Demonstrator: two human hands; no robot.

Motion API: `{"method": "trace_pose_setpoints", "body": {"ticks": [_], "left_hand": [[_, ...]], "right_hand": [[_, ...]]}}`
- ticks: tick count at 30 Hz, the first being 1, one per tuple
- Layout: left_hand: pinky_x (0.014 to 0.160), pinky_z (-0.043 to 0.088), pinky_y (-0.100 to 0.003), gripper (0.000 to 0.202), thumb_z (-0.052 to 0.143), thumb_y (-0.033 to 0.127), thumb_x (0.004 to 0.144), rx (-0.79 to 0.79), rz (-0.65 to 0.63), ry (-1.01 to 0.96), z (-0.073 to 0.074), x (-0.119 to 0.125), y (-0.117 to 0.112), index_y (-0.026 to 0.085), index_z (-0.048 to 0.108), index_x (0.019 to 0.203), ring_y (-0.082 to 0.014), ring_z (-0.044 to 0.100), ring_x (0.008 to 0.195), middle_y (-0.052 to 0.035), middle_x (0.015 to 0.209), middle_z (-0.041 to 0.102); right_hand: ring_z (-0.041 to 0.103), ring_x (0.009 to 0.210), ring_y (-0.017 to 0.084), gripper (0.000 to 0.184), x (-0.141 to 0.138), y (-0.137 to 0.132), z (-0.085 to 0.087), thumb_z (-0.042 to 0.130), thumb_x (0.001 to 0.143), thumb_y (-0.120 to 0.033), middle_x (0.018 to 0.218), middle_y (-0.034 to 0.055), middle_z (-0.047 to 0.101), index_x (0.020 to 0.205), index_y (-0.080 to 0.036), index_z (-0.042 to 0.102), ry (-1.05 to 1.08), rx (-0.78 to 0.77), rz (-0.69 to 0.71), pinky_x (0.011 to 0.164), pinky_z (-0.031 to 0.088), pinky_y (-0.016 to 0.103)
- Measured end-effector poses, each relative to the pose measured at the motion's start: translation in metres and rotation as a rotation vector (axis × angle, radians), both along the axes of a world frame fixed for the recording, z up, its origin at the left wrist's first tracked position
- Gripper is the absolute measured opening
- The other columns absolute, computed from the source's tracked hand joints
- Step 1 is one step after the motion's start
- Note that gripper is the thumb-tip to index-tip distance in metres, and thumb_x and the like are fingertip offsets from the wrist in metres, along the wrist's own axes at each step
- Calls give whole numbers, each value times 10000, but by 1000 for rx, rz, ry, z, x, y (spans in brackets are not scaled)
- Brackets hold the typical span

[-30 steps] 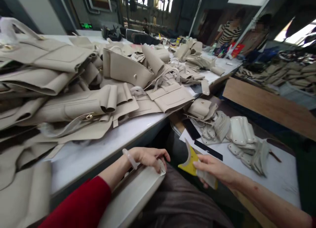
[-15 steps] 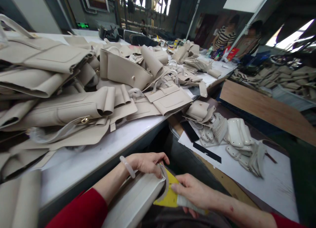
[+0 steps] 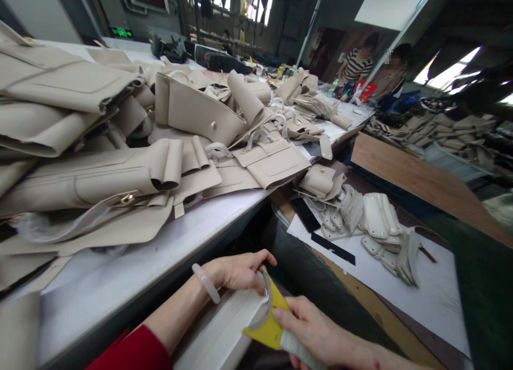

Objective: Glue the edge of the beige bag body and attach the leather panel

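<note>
**Yellow scraper meets the pale panel's end**

Scraper (image 3: 269, 327), yellow with a pale wrapped handle, sits low in the view over the person's lap, its curved edge touching the near end of a long cream panel (image 3: 224, 332). The right hand (image 3: 316, 335) is closed around the handle, thumb laid flat on the yellow blade. The left hand (image 3: 236, 271), a pale bangle (image 3: 205, 282) on its wrist, pinches the panel's curled end between thumb and fingers, closed on it rather than spread.

To do this well, it looks wise to keep the left grip tight at the corner so the panel cannot slide, hold the blade at a shallow angle, and work along the edge with steady, even pressure; a steep angle could mark the soft surface.

Beige bag parts (image 3: 132, 172) are heaped on the white desk (image 3: 120, 268) to the left. White padded pieces (image 3: 377, 215) lie on a lower desk to the right, well apart from the hands.

A green lit display (image 3: 121, 32) glows on the far wall, too small to read. No brand or label is legible anywhere.
</note>
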State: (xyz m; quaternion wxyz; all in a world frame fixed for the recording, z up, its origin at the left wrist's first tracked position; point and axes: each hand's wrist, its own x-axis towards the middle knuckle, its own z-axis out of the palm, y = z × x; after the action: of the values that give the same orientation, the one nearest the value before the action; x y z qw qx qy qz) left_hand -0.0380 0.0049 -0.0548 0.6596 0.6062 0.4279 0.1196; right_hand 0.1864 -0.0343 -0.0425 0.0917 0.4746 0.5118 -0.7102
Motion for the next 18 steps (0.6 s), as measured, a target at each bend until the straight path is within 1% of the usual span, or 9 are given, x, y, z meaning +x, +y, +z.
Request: {"method": "trace_pose_setpoints", "body": {"ticks": [3, 6, 10, 12, 15, 18], "left_hand": [[726, 454, -291, 754, 696, 194, 577, 9, 3, -9, -3, -1, 1, 221, 464, 1294, -206, 557, 854, 8, 941, 587], [728, 455, -300, 760, 643, 164, 578, -24, 15, -67, -7, -2, 0, 214, 428, 1305, -212, 571, 865, -1, 945, 602], [688, 459, -284, 814, 552, 97, 532, -136, 51, -199, -14, -3, -2, 235, 345, 1306, -209, 599, 875, -18, 996, 661], [676, 466, -285, 867, 548, 91, 505, -146, 69, -229, -16, -4, -2, 236, 299, 1323, -212, 605, 870, -21, 1004, 673], [705, 481, -299, 932, 566, 101, 498, -98, 42, -151, -9, -4, 0, 214, 265, 1373, -238, 615, 947, -51, 1105, 664], [796, 490, -345, 962, 579, 103, 518, -50, 27, -6, 7, -5, 0, 176, 271, 1426, -288, 599, 1066, -110, 1270, 610]], "right_hand": [[432, 293, 93, 648, -9, -3, 2, 469, 767, -782, 479, -21, 551, 975, -169, 473, -16, -7, -21, 278, 336, 150], [449, 311, 101, 684, -17, -6, 1, 465, 753, -814, 496, -15, 562, 979, -168, 476, -30, -9, -28, 299, 347, 164], [479, 330, 113, 681, -26, -13, -7, 425, 806, -802, 524, 3, 589, 1015, -158, 493, -55, 10, -55, 344, 361, 176], [486, 332, 124, 712, -32, -19, -13, 399, 803, -823, 511, 12, 586, 1008, -150, 507, -53, 23, -86, 345, 348, 178], [474, 324, 131, 797, -41, -27, -21, 369, 737, -898, 462, 30, 553, 886, -135, 546, 4, 40, -142, 322, 301, 176], [451, 308, 129, 853, -48, -37, -28, 354, 679, -947, 422, 28, 511, 785, -128, 568, 89, 32, -208, 310, 270, 178]]}}
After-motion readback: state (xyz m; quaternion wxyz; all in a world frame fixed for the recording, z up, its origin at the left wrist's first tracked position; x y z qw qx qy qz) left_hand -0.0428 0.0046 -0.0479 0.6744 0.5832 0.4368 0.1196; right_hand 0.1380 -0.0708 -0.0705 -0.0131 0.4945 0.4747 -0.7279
